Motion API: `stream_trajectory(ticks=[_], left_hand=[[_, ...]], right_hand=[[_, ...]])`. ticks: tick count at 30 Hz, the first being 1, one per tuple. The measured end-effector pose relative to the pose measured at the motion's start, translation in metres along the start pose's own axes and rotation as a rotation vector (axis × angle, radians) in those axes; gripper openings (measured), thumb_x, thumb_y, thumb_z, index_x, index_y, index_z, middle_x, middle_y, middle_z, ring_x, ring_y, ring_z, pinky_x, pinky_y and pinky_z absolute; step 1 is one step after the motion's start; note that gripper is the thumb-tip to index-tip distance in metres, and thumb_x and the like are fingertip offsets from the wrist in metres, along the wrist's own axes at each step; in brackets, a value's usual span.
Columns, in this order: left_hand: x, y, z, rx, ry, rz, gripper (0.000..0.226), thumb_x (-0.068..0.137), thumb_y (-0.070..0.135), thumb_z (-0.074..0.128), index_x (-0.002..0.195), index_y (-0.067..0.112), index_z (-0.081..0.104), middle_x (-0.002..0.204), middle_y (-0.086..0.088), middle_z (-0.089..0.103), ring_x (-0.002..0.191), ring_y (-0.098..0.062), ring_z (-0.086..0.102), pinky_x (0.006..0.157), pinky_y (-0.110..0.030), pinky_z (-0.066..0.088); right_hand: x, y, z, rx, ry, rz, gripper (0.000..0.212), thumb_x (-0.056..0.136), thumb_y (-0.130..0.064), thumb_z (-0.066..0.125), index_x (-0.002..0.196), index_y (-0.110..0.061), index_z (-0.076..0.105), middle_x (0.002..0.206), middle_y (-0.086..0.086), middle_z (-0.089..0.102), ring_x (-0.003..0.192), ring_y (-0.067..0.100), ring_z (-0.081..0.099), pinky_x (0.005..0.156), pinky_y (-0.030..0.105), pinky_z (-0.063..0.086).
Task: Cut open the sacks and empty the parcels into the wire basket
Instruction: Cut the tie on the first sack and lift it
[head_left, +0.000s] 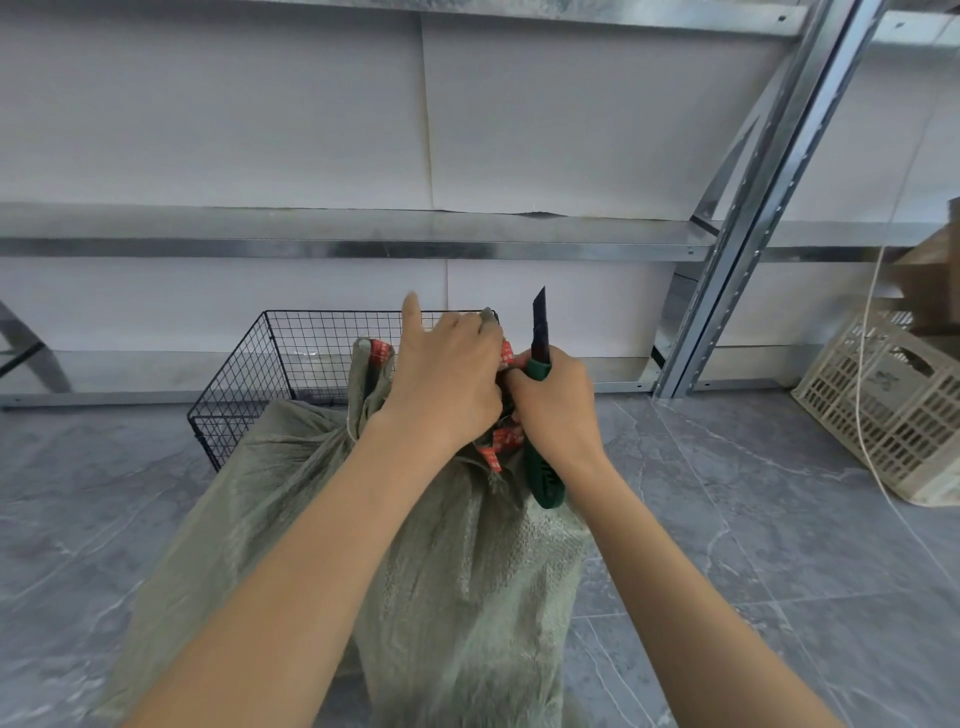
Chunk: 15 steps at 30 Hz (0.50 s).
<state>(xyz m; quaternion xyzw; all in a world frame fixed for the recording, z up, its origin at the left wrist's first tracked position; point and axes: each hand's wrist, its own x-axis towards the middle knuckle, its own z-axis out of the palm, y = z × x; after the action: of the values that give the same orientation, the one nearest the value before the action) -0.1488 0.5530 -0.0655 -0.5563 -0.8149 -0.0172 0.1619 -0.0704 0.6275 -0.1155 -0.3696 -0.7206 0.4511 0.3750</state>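
The sack (415, 545) neck is bunched tight in the left hand (447, 384) so the knife (540, 374), gripped firmly by the right hand (556, 410), can slice it.

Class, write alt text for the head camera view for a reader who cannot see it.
A left hand grips the bunched neck of a green woven sack while the right hand holds a green utility knife, blade up. A black wire basket stands behind the sack.
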Motion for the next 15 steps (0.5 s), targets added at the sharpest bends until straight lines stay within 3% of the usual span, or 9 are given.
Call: stream_trajectory(ticks=[4,7,11,15], left_hand=[[0.0,-0.002,0.016,-0.066,0.022,-0.072,0.041,0.091,0.04,0.049,0.122,0.013,0.047,0.106,-0.001,0.065,0.103,-0.023,0.06,0.107,-0.049,0.023],[0.0,-0.007,0.024,-0.123,0.131,-0.104,0.022,0.092,0.034,0.048,0.105,0.017,0.054,0.091,-0.001,0.067,0.09,-0.025,0.063,0.089,-0.039,0.035],[-0.001,-0.013,0.027,-0.25,0.224,-0.152,0.016,0.09,0.029,0.051,0.098,0.016,0.058,0.094,-0.001,0.058,0.083,-0.027,0.059,0.074,-0.036,0.038],[-0.005,-0.017,0.03,-0.283,0.292,-0.166,0.012,0.088,0.025,0.054,0.095,0.015,0.058,0.09,-0.001,0.06,0.079,-0.026,0.059,0.067,-0.034,0.037]], right_hand=[[0.0,-0.001,-0.002,0.013,0.005,0.01,0.009,0.085,-0.007,0.054,0.084,-0.006,0.062,0.071,0.006,0.061,0.062,0.018,0.054,0.054,0.026,0.041],[0.0,-0.001,-0.004,0.009,0.009,0.007,0.006,0.086,-0.009,0.055,0.083,-0.007,0.061,0.07,0.006,0.059,0.061,0.019,0.053,0.053,0.029,0.044],[-0.001,-0.001,-0.004,-0.038,0.014,-0.022,0.008,0.088,-0.009,0.053,0.081,-0.009,0.057,0.069,0.007,0.058,0.059,0.021,0.052,0.053,0.034,0.045],[-0.001,-0.002,-0.003,-0.061,-0.01,-0.027,0.007,0.088,-0.017,0.06,0.085,-0.011,0.058,0.074,0.006,0.06,0.061,0.017,0.053,0.054,0.028,0.045]])
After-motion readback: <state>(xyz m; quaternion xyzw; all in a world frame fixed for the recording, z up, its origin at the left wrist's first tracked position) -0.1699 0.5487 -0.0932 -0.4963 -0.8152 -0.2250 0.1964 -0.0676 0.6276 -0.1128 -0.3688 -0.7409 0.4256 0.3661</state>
